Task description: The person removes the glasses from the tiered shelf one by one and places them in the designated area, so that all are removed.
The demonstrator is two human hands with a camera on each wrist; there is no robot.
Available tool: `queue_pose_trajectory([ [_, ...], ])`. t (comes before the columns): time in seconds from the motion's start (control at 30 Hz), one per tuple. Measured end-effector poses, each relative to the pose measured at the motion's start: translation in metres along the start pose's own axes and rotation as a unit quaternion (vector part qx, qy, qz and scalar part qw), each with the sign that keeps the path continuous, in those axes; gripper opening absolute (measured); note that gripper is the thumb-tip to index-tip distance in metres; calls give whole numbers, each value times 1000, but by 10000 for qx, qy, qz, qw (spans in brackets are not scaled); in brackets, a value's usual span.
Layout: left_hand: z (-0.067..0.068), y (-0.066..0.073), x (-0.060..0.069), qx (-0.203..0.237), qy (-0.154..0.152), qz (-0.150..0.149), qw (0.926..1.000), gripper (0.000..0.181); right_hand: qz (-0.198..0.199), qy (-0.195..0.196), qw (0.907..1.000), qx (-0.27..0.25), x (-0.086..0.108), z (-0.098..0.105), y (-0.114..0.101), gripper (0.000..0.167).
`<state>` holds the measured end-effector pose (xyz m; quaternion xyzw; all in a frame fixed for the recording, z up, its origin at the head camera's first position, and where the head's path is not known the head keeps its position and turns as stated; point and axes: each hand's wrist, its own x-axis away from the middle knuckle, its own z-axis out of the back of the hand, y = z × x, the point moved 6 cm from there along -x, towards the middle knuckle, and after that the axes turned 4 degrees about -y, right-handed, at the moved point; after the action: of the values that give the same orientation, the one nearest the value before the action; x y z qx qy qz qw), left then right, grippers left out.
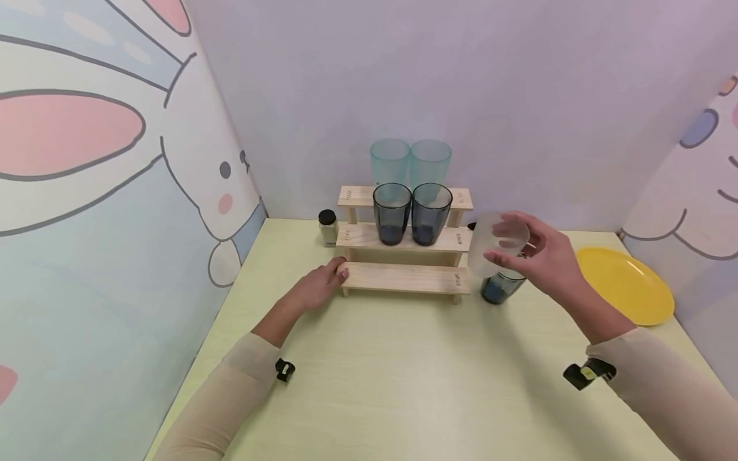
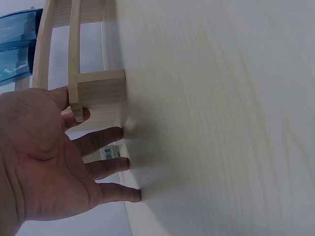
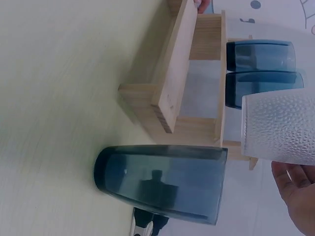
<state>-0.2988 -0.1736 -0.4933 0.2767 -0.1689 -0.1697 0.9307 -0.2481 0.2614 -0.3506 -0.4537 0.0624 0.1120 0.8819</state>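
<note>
My left hand (image 1: pixel 316 286) pinches the left end of the lowest tier of a three-tier wooden rack (image 1: pixel 403 276) between thumb and forefinger. In the left wrist view its other fingers (image 2: pixel 106 168) spread down to the tabletop. The right hand (image 1: pixel 544 250) holds a clear cup with a pebbled surface (image 3: pixel 280 127) in the air, just right of the rack. Below it a dark blue cup (image 1: pixel 494 291) stands on the table, partly hidden. Two dark grey-blue cups (image 1: pixel 392 218) stand on the middle tier, and two light aqua cups (image 1: pixel 431 159) on the top tier.
A small black-lidded jar (image 1: pixel 328 228) stands left of the rack. At the far right lies a yellow plate (image 1: pixel 628 288) near the wall. A black-handled object (image 3: pixel 147 222), partly hidden, sits beyond the dark blue cup. Walls with cartoon drawings enclose the table (image 1: pixel 369 378).
</note>
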Motion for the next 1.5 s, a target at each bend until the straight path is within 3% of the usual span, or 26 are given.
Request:
queue_pose_trajectory([
  [0.3,1,2,3,14,60,-48,10000,63,-261,164,9995,-17,4,27,11,71],
  [0.4,-5,-12,-6,-53,110,-103,9999,69,-293,150,9992,-227,7,34,14,71],
  [0.53,-5,-14,-7,-20,84,-85,9999,72,-349,204,9987,-304,10,45,19,69],
  [0.63,0,0,2,7,40,15,10000,66,-407,319,9985,-202,13,55,27,68],
  [0.87,-1,0,1,-8,79,70,9999,65,-657,396,9970,-100,18,73,45,70],
  [1.2,-1,2,2,-22,74,10,10000,64,-883,587,9939,-295,24,83,66,71],
  [1.5,0,2,2,-29,104,-16,9999,63,-966,589,9934,-195,28,80,86,73],
])
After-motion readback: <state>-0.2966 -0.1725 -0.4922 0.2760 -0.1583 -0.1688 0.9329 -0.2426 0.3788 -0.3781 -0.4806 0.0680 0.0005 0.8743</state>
